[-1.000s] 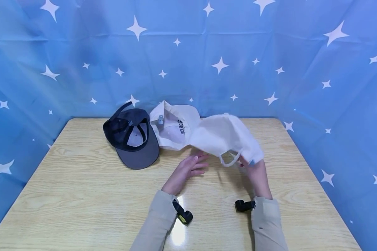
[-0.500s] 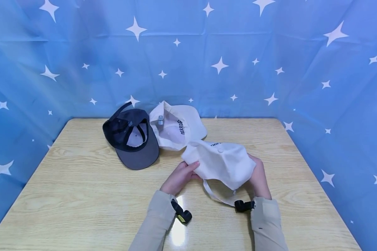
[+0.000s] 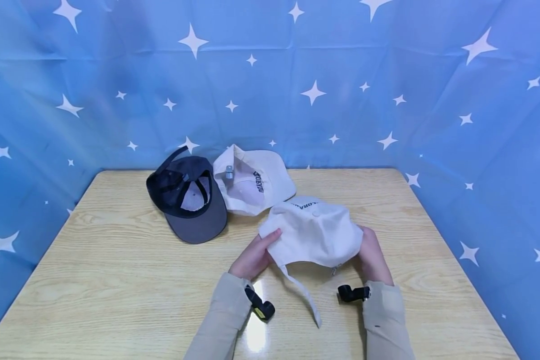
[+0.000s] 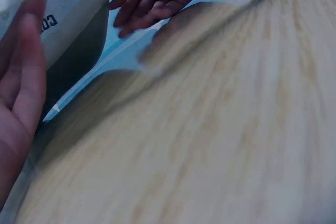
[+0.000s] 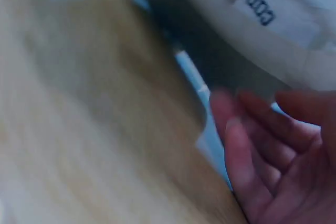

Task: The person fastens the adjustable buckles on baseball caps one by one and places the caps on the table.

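Note:
A white baseball cap point(image 3: 315, 232) with dark lettering on its front is held low over the table, its back toward me and its loose strap point(image 3: 301, 290) hanging down at the near side. My left hand point(image 3: 252, 257) grips the cap's left edge, thumb on top and fingers underneath. At the opposite edge, my right hand point(image 3: 372, 250) holds the cap, its fingers hidden under the fabric in the head view. The right wrist view shows those fingers point(image 5: 241, 156) curved beside the shaded brim point(image 5: 210, 45), below the lettering.
A dark cap point(image 3: 198, 222) with a grey brim lies upturned at the back left of the wooden table point(image 3: 117, 280). Against it rests another white cap point(image 3: 247, 187), opening facing me. A blue star-patterned cloth point(image 3: 270, 75) encloses the back and sides.
The white cap has come down and toward me from the back of the table. My left hand has taken hold of its left edge, and the strap has swung from a loop to hang loose.

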### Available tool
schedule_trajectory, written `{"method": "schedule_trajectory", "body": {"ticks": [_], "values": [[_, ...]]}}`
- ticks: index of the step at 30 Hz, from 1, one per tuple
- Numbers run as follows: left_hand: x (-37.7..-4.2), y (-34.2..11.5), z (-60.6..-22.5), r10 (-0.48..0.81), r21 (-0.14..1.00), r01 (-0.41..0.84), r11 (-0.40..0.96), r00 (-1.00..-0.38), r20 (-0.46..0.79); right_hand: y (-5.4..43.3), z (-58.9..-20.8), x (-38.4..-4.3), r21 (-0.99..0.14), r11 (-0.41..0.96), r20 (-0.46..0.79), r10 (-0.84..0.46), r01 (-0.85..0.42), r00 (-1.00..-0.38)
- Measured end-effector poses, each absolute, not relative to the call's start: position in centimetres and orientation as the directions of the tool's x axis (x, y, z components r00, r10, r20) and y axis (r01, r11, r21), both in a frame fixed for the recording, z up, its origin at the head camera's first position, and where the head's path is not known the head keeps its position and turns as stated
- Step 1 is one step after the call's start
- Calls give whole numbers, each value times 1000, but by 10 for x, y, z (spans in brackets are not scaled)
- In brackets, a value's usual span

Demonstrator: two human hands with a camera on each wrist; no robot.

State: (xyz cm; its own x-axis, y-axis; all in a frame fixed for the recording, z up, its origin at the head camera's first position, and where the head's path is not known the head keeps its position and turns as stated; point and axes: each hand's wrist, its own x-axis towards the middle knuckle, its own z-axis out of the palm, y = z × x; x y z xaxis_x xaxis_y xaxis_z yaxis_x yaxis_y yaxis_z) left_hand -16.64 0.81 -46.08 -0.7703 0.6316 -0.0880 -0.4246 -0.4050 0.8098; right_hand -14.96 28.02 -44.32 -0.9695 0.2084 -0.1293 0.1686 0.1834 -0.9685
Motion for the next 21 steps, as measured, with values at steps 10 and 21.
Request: {"method": "schedule_trajectory", "body": {"ticks": [10,21], "values": [[-171,7,-463,550,714,-407,-569,-834,-38,276,-443,-155,-584,-781,-164,-152,220,-975],[-171,3,-460,505,593,-414,-691,-863,-15,260,-444,-157,-374,-889,-174,-212,264,-962]]}}
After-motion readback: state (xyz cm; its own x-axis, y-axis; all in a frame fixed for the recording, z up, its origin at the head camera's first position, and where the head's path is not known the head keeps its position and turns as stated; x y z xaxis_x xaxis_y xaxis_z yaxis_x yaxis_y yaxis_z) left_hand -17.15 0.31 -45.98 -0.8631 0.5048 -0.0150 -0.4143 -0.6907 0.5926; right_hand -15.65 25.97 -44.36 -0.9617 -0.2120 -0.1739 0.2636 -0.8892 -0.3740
